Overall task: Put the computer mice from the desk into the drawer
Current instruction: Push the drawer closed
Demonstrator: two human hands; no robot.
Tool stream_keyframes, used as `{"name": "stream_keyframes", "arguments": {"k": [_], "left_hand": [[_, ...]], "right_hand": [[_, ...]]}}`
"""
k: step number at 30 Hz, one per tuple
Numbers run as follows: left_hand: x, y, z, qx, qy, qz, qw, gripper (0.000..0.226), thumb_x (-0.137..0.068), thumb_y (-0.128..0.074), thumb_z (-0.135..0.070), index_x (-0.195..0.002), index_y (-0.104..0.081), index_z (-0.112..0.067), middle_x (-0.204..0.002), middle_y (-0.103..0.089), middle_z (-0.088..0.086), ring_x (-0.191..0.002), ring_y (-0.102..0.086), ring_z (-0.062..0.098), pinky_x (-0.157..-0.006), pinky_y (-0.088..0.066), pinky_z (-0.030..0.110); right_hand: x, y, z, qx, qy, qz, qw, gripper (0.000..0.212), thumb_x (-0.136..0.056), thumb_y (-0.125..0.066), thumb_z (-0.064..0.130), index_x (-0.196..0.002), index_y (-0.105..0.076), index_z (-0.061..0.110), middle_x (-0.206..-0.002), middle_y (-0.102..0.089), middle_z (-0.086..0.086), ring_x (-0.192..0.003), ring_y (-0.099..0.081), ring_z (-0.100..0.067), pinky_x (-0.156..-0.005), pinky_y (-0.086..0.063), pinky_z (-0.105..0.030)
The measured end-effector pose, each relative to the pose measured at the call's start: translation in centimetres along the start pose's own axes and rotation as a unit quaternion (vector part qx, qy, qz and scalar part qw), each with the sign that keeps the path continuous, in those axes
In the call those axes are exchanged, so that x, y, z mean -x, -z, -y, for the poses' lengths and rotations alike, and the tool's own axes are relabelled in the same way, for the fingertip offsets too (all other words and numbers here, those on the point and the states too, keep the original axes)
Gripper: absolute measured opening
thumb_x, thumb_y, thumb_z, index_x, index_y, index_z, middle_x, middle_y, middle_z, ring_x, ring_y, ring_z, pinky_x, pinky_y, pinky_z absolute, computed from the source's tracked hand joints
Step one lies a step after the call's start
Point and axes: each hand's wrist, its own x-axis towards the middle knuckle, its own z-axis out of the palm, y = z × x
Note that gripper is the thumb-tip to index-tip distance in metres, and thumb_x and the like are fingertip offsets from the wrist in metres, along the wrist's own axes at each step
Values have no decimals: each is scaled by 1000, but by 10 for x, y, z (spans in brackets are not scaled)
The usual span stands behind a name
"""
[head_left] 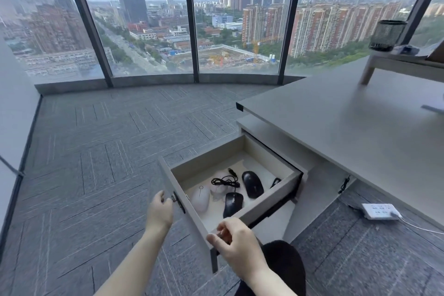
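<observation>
The drawer (269, 202) under the desk (348, 127) stands pulled open. Inside lie several computer mice: a white one (200, 198) at the front left, a pale pink one (219, 187) behind it, a black wired one (233, 203) in the middle with its cable coiled, and a larger black one (252, 184) to the right. My left hand (159, 211) rests at the handle on the drawer front (177, 190), fingers curled around it. My right hand (234, 240) hovers over the drawer's near corner, fingers loosely bent, holding nothing that I can see.
A white power strip (379, 210) with a cable lies on the grey carpet under the desk. A monitor riser (406, 67) with a black mesh cup (386, 35) stands on the desk's far right. Tall windows close off the far side. My dark-clothed knee (286, 264) is below the drawer.
</observation>
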Motion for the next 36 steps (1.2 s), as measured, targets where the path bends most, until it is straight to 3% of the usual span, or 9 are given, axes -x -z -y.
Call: {"name": "stream_keyframes", "arguments": {"k": [4, 7, 11, 17, 24, 28, 30, 33, 36], "left_hand": [[10, -10, 11, 135, 83, 55, 986, 47, -99, -40, -23, -145, -39, -12, -117, -58, 6, -104, -57, 28, -91, -48, 44], [13, -18, 14, 196, 111, 95, 970, 40, -98, -43, -31, -136, -49, -18, -123, -62, 7, -104, -63, 28, -90, -50, 44], [7, -27, 15, 214, 116, 104, 964, 44, -98, -45, -30, -140, -45, -21, -125, -64, 6, -104, -65, 25, -86, -53, 41], [-5, -57, -4, 222, 118, 131, 959, 46, -95, -49, -30, -140, -45, -21, -129, -63, 8, -103, -66, 26, -70, -56, 35], [-18, -120, -41, 242, 113, 161, 950, 52, -96, -48, -25, -146, -37, -21, -137, -56, 7, -113, -62, 25, -85, -55, 42], [-23, -159, -67, 255, 121, 178, 943, 51, -98, -47, -21, -147, -34, -19, -126, -55, 2, -118, -58, 26, -97, -51, 46], [-27, -177, -78, 257, 125, 188, 940, 53, -97, -45, -21, -148, -32, -20, -131, -55, 4, -118, -58, 25, -94, -52, 44], [-33, -203, -93, 261, 134, 196, 936, 52, -98, -43, -18, -148, -33, -21, -137, -52, 4, -120, -56, 26, -96, -51, 46], [-35, -225, -110, 281, 146, 206, 926, 53, -98, -40, -15, -149, -30, -23, -135, -50, 4, -123, -54, 27, -103, -46, 49]], "right_hand": [[15, -11, 1, 29, -8, 33, 999, 59, -69, -59, 77, -101, -56, 27, -100, -58, 8, -95, -54, -9, -81, -47, -25], [17, -19, -1, 62, -13, 37, 997, 59, -70, -60, 75, -106, -54, 28, -105, -57, 9, -98, -54, -10, -82, -48, -29], [11, -21, -8, 61, -25, 12, 998, 44, -78, -63, 64, -101, -54, 27, -100, -58, 9, -90, -56, -10, -77, -51, -29], [0, -2, -32, 24, -73, -36, 996, 38, -76, -63, 61, -95, -53, 30, -95, -60, 11, -82, -59, -7, -71, -54, -31], [-22, 44, -65, 2, -116, -97, 989, 31, -82, -67, 52, -97, -55, 28, -91, -60, 11, -79, -59, -5, -70, -52, -27], [-37, 69, -86, 11, -162, -140, 977, 43, -82, -68, 51, -108, -51, 22, -100, -59, 4, -77, -55, -6, -57, -42, -19], [-41, 79, -94, 12, -189, -169, 967, 50, -82, -69, 50, -113, -46, 19, -105, -56, 1, -77, -55, -15, -54, -41, -24], [-49, 90, -106, 0, -217, -228, 949, 59, -79, -72, 50, -119, -42, 19, -113, -54, -4, -88, -55, -21, -64, -49, -33], [-58, 100, -122, -11, -236, -267, 934, 75, -78, -73, 51, -134, -40, 15, -132, -50, -10, -108, -57, -26, -73, -50, -32]]}}
